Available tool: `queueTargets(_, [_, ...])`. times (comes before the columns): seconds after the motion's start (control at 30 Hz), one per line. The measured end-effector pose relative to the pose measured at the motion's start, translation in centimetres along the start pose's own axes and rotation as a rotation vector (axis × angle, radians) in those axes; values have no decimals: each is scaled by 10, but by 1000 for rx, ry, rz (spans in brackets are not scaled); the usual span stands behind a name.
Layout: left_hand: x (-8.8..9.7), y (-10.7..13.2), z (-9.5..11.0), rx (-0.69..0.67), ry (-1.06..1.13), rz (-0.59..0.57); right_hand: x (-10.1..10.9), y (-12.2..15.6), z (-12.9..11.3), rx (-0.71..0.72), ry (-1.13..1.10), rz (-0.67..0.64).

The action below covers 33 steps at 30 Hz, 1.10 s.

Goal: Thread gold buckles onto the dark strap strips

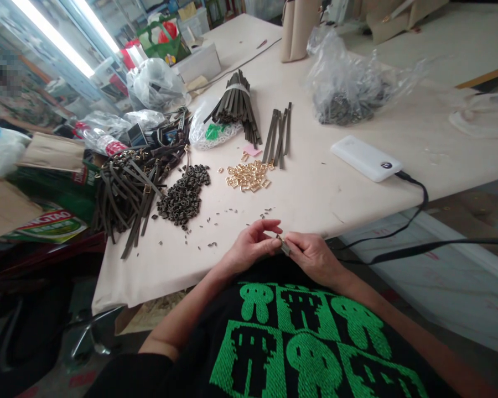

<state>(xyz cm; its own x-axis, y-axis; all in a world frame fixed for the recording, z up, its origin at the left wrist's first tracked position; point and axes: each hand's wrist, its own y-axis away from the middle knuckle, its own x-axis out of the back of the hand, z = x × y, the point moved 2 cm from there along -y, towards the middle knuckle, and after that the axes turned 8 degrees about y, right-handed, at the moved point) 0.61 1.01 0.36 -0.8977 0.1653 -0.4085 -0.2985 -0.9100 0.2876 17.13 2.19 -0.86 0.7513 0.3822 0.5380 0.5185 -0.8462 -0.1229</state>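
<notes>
Small strip (286,250) at the desk's (311,202) near edge.
My right fingers (297,242) pinch it; my left fingers (268,225) curl at its end, grip unclear. A slack pinch could drop it.

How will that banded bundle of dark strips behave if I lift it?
The bundle of strips would probably lift together, since a pale band wraps it. The strips look straight, so likely fairly stiff; the fanned ends may splay.

From the wearer's head, the single view looks forward and down across the nearby table (307,182).
</notes>
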Motion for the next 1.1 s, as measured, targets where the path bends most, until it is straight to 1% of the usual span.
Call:
queueTargets(0.07, [2, 0, 5, 67, -41, -55, 1, 0, -1, -9, -4, -48])
queueTargets(0.2, [12, -5, 12, 129, -106, -84, 2, -2, -2, -24, -71, -153])
queueTargets(0.3, [18, -7, 13, 163, -109, -150, 8, -5, -1, -41, -145, -286])
queueTargets(0.37, [21, -6, 13, 145, -114, -167, 16, -8, -2, -35, -132, -373])
queueTargets(0.43, [23, -4, 12, 90, -140, -131, 26, -14, -5, -7, -12, -395])
queueTargets(0.53, [26, -1, 10, 11, -268, -54, 40, -27, -11, 90, 321, -332])
queueTargets(0.63, [28, -4, 10, -46, -413, 3, 44, -49, -21, 249, 630, -272])
queueTargets(0.7, [31, -9, 11, -77, -411, 75, 43, -68, -28, 355, 792, -243])
queueTargets(0.77, [36, -14, 10, -96, -316, 153, 41, -88, -36, 472, 895, -215])
queueTargets(0.83, [40, -18, 8, -111, -162, 222, 39, -103, -43, 592, 892, -144])
queueTargets(0.87, [43, -20, 6, -120, -72, 255, 39, -108, -46, 631, 855, -84])
queueTargets(0.9, [45, -21, 3, -130, 18, 288, 39, -110, -46, 641, 805, -12])
queueTargets(0.97, [47, -22, -1, -144, 173, 342, 36, -108, -41, 577, 676, 120])
queueTargets(1.0, [48, -23, -3, -149, 230, 363, 34, -103, -37, 525, 591, 158])
queueTargets(1.03, [48, -24, -5, -158, 273, 379, 29, -98, -31, 475, 491, 170])
queueTargets(1.1, [46, -25, -7, -183, 322, 390, 17, -85, -20, 430, 292, 146])
